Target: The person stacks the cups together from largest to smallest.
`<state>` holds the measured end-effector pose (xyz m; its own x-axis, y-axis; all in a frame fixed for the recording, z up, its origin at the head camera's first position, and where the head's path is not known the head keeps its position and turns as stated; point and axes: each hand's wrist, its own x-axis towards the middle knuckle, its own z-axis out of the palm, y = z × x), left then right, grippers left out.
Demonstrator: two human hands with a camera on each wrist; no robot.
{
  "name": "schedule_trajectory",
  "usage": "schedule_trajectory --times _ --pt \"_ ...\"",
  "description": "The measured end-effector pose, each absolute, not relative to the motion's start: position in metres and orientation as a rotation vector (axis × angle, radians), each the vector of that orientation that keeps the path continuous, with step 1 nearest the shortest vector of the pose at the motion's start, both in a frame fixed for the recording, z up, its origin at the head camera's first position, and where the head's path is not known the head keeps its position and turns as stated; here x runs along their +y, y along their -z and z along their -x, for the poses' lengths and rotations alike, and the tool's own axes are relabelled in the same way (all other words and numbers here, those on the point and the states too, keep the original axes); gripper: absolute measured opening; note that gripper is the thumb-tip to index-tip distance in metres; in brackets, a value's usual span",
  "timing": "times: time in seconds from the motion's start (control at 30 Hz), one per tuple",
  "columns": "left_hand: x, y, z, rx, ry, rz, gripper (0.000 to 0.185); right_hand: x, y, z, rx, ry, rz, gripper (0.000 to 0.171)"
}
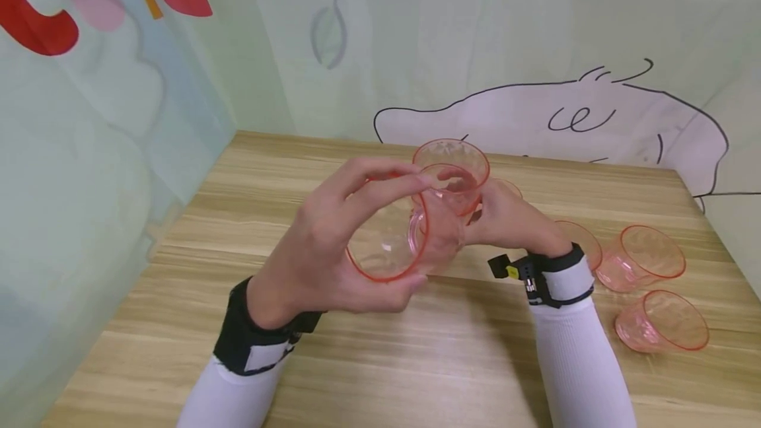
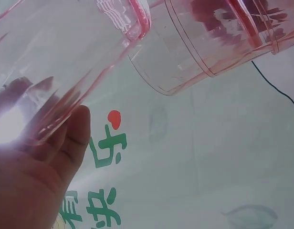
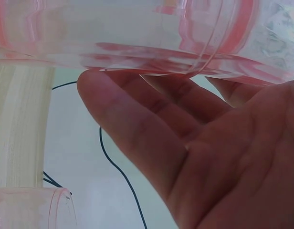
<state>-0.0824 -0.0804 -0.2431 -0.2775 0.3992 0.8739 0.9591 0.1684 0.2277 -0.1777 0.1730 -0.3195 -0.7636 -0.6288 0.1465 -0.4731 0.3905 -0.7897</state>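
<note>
Transparent pink tumbler with a red-orange rim, of glass or plastic, is tilted above the bench, its mouth turned toward the near left and its base toward the right. The left hand is clamped on it, fingers over the far side and thumb along the near side, so the tumbler lies within that grip.

To the far right, the right hand is curled round a nested stack of matching pink tumblers; more than one rim shows there. The single tumbler overlaps this stack in the head view, and whether they touch I cannot tell.

The step in hand looks like bringing the two together for nesting. The next move would seem to call for lining up base and mouth on one axis, with the stack held steady.

On the right stand more pink tumblers, beside and beyond the right wrist, one partly hidden by it.
</note>
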Motion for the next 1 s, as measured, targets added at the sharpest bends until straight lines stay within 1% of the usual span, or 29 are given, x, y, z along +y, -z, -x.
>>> schedule_trajectory --times 0.13,0.3,0.6,0.73,0.83,1.0 --pt "-0.080 0.241 0.084 -1.763 1.066 1.257 0.056 0.176 0.320 0.178 2.469 1.330 0.989 0.080" --pt "-0.083 0.240 0.085 -1.763 1.054 1.230 0.058 0.176 0.321 0.178 2.453 1.356 0.987 0.080" --pt "-0.090 0.241 0.087 -1.769 1.017 1.157 0.060 0.168 0.328 0.180 2.429 1.398 1.016 0.067" --pt "-0.090 0.241 0.088 -1.751 1.031 1.142 0.060 0.165 0.328 0.180 2.360 1.452 1.067 0.070" --pt "-0.089 0.241 0.088 -1.732 1.041 1.123 0.059 0.162 0.333 0.183 2.259 1.493 1.115 0.078" --pt "-0.088 0.240 0.090 -1.702 1.047 1.099 0.061 0.157 0.336 0.182 2.142 1.522 1.079 0.081"
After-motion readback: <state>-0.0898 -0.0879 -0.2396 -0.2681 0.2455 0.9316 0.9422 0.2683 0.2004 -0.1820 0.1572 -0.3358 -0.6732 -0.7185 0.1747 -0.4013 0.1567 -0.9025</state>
